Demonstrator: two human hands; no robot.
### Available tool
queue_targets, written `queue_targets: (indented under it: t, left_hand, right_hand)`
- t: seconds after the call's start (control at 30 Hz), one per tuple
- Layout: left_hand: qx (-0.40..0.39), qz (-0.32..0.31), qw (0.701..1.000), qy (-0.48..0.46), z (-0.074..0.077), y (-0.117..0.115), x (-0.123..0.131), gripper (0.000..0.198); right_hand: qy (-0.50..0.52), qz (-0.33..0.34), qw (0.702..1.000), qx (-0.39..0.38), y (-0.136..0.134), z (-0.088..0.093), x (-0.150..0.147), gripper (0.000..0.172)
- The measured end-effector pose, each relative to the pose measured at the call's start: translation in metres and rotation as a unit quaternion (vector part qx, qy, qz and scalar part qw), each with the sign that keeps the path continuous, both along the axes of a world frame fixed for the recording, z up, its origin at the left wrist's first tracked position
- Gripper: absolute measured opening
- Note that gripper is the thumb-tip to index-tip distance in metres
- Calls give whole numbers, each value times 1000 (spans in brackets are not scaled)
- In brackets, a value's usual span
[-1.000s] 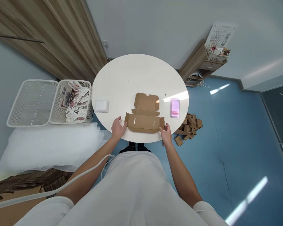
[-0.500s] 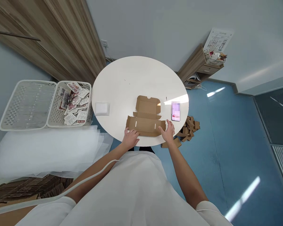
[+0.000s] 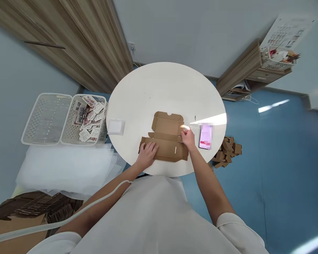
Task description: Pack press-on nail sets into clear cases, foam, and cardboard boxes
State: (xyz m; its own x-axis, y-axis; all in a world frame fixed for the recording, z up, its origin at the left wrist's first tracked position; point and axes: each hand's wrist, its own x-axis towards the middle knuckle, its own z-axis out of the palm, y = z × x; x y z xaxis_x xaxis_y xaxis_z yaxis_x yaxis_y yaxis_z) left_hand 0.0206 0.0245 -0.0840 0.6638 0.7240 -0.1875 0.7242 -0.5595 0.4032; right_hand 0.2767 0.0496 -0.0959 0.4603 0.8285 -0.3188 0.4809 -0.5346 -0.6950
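Observation:
A flat, unfolded brown cardboard box (image 3: 165,147) lies near the front of the white round table (image 3: 172,84). Over the left part of its front panel rests my left hand (image 3: 147,154), fingers spread and lying on the cardboard. My right hand (image 3: 188,138) is closed in a pinch at the box's right side, where a small flap meets the crease between the panels. The fingertips partly hide that flap. One narrow slot shows in the front panel on the right.
Right of the box lies a phone (image 3: 206,137); a white packet (image 3: 116,127) sits at the table's left. Beside the table stand white baskets, one holding carded packs (image 3: 91,118), above stacked translucent sheets (image 3: 66,164). Folded cardboard boxes (image 3: 226,151) are piled on the floor at right.
My right hand has moved up from the front panel's right corner to the crease and closed on the flap. My left hand has slid farther onto the front panel.

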Motion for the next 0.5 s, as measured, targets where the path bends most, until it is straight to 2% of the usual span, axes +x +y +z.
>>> queue_targets:
  t: [0.17, 0.3, 0.5]
  left_hand:
    - [1, 23, 999, 33, 5, 14, 10, 86]
    - [28, 4, 998, 55, 9, 27, 17, 105]
    - [38, -51, 994, 91, 8, 36, 21, 110]
  right_hand:
    - [16, 20, 1000, 4, -1, 2, 1, 39]
    - [26, 56, 998, 20, -10, 13, -1, 44]
    - [-90, 116, 989, -3, -24, 24, -15, 44]
